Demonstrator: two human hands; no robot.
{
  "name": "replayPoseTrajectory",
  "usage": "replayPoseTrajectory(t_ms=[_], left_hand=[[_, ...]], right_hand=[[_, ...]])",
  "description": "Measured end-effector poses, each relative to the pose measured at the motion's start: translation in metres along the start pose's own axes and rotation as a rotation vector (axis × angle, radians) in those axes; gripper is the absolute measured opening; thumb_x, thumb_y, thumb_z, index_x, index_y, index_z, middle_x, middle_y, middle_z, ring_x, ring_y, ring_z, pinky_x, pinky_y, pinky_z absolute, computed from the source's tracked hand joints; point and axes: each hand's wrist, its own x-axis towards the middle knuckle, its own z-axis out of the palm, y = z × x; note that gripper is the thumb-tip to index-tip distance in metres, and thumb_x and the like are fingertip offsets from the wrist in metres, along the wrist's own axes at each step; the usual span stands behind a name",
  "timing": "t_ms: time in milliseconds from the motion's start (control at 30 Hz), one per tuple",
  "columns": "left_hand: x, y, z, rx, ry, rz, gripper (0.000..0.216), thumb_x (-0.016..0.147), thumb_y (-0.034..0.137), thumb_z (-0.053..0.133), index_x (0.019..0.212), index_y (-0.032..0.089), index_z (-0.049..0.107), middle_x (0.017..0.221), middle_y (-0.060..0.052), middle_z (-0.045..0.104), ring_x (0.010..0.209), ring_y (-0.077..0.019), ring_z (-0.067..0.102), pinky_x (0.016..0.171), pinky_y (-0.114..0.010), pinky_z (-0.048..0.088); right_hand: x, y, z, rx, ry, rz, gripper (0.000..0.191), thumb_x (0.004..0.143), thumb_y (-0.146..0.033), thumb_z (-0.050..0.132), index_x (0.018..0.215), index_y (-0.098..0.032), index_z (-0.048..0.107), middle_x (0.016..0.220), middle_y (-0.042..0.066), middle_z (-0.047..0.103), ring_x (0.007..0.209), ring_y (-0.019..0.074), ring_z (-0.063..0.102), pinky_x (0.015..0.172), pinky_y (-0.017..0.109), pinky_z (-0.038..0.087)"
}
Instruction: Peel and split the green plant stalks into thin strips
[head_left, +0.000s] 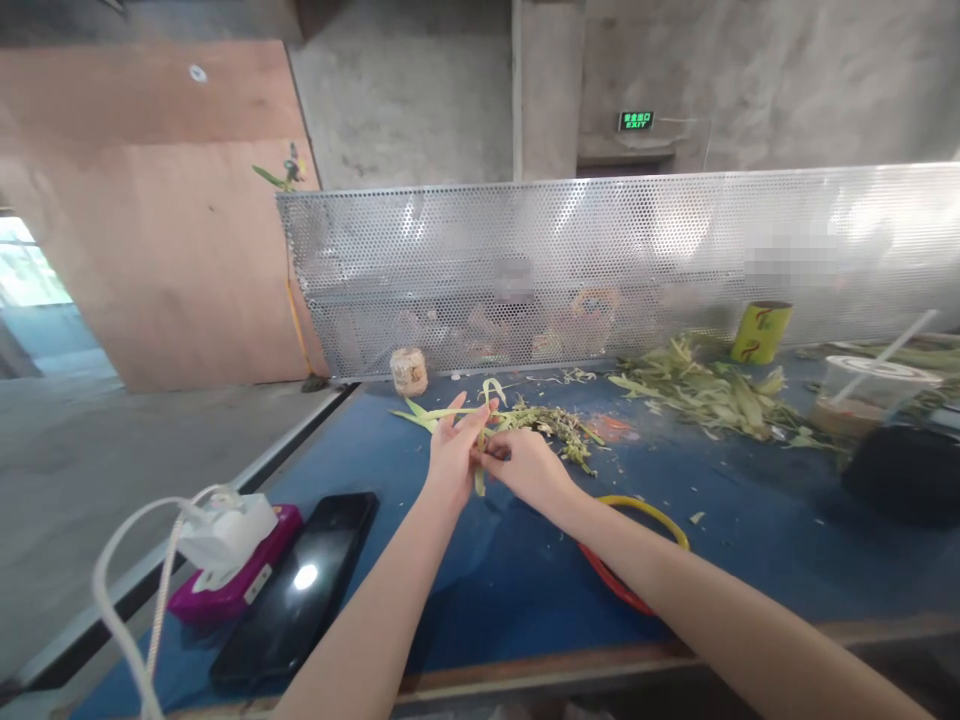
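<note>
Over the middle of the blue tabletop, my left hand (453, 450) is closed on pale green leaf strips (491, 392) that look like corn husk. One strip loops up above the fingers, and another end hangs down below them. My right hand (525, 465) meets it from the right, its thumb and fingers pinched on the lower part of the same strips. The exact grip is partly hidden by the fingers. Just behind the hands lie more long green leaves (412, 413) and a bunch of dried greenish sprigs (559, 425).
A black phone (300, 590) and a purple power strip (247, 575) with a white charger lie at left. A yellow-and-red ring (649, 505) sits under my right forearm. Beyond are a husk pile (705, 385), yellow can (761, 332), drink cup (862, 395), twine roll (409, 371) and perforated metal screen (450, 250).
</note>
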Motion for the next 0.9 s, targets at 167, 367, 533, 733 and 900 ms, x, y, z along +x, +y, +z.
replayPoseTrajectory(t_ms=[167, 367, 533, 733, 900], left_hand=[[0.006, -0.004, -0.004, -0.032, 0.054, 0.074, 0.054, 0.063, 0.013, 0.067, 0.112, 0.016, 0.043, 0.083, -0.006, 0.068, 0.068, -0.0109, 0.059, 0.053, -0.020, 0.039], [0.013, -0.008, -0.005, -0.037, 0.168, 0.103, 0.053, 0.063, 0.011, 0.067, 0.109, 0.018, 0.043, 0.085, -0.006, 0.067, 0.066, -0.0091, 0.058, 0.049, -0.018, 0.035], [0.010, -0.008, -0.006, -0.023, 0.153, 0.097, 0.053, 0.062, 0.012, 0.068, 0.109, 0.018, 0.044, 0.084, -0.005, 0.068, 0.066, -0.0098, 0.059, 0.050, -0.018, 0.036], [0.006, -0.019, -0.001, 0.078, -0.016, 0.040, 0.069, 0.059, 0.011, 0.070, 0.119, 0.014, 0.036, 0.075, -0.007, 0.068, 0.062, -0.0105, 0.060, 0.052, -0.019, 0.040], [0.001, -0.020, 0.001, 0.134, -0.037, -0.007, 0.069, 0.062, 0.017, 0.069, 0.122, 0.016, 0.035, 0.079, -0.006, 0.069, 0.064, -0.0114, 0.061, 0.057, -0.021, 0.044]], right_hand=[[0.007, 0.018, -0.005, 0.196, -0.053, -0.013, 0.018, 0.069, -0.027, 0.050, 0.058, -0.016, 0.058, 0.052, 0.000, 0.058, 0.051, 0.0113, 0.054, 0.051, 0.020, 0.039], [0.002, 0.023, -0.040, 0.115, -0.062, 0.058, 0.026, 0.073, -0.031, 0.045, 0.057, -0.017, 0.061, 0.055, 0.000, 0.062, 0.040, 0.0080, 0.046, 0.042, 0.020, 0.033], [0.007, 0.037, -0.070, -0.247, 0.216, 0.211, 0.019, 0.072, -0.029, 0.048, 0.078, -0.025, 0.066, 0.076, 0.001, 0.067, 0.063, 0.0159, 0.058, 0.052, 0.024, 0.039], [0.012, 0.063, -0.093, -0.575, 0.298, 0.378, 0.036, 0.076, -0.017, 0.042, 0.110, -0.024, 0.054, 0.092, 0.008, 0.065, 0.083, 0.0208, 0.060, 0.064, 0.028, 0.042], [0.011, 0.062, -0.092, -0.619, 0.257, 0.361, 0.028, 0.082, -0.031, 0.039, 0.092, -0.020, 0.063, 0.083, 0.010, 0.065, 0.076, 0.0245, 0.060, 0.062, 0.033, 0.043]])
